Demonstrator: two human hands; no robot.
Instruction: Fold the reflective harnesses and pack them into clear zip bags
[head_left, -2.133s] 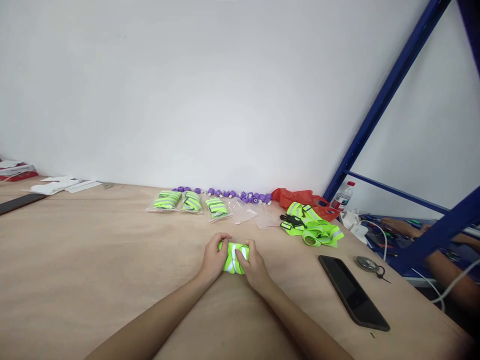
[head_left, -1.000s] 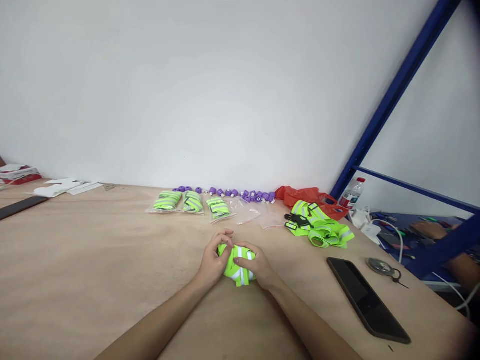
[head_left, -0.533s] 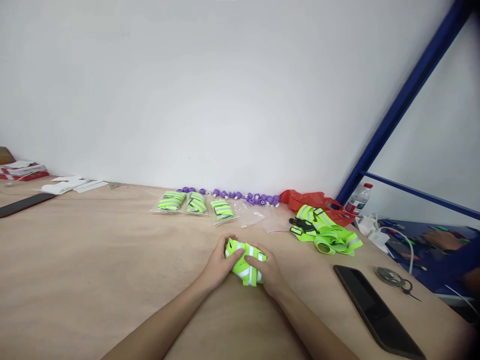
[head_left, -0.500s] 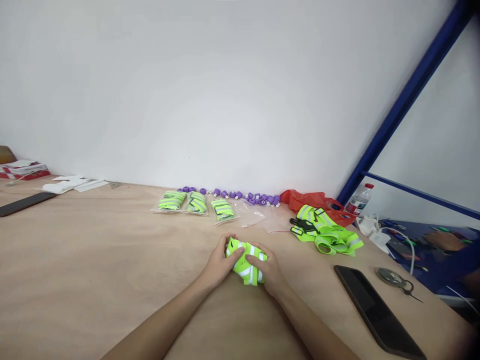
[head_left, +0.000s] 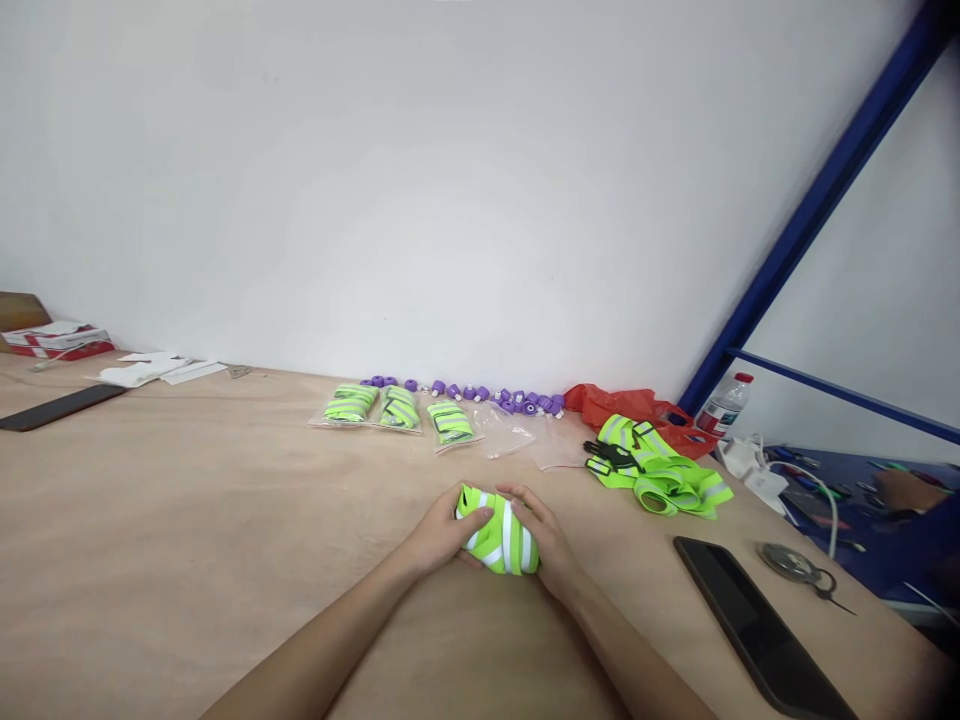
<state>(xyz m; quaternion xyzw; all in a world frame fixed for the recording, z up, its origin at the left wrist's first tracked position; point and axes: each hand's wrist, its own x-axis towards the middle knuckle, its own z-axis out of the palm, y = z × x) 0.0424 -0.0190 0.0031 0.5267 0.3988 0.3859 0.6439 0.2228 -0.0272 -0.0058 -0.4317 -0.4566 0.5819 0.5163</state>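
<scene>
Item: folded reflective strap bundle (head_left: 499,537), on table (head_left: 150,520) at centre, long axis running 10-to-4 o'clock, clasped between left hand (head_left: 442,531) at its 9 o'clock and right hand (head_left: 546,538) at its 3, both equally near.

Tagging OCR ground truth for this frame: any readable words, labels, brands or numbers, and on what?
No text can be read.
Clear plastic water bottle with red cap and label: label print too small and blurred.
Red and white flat boxes at far left: any print is blurred.
Folded neon yellow reflective strap between left hand and right hand: plain stripes, no lettering.
Black phone: screen dark.
</scene>
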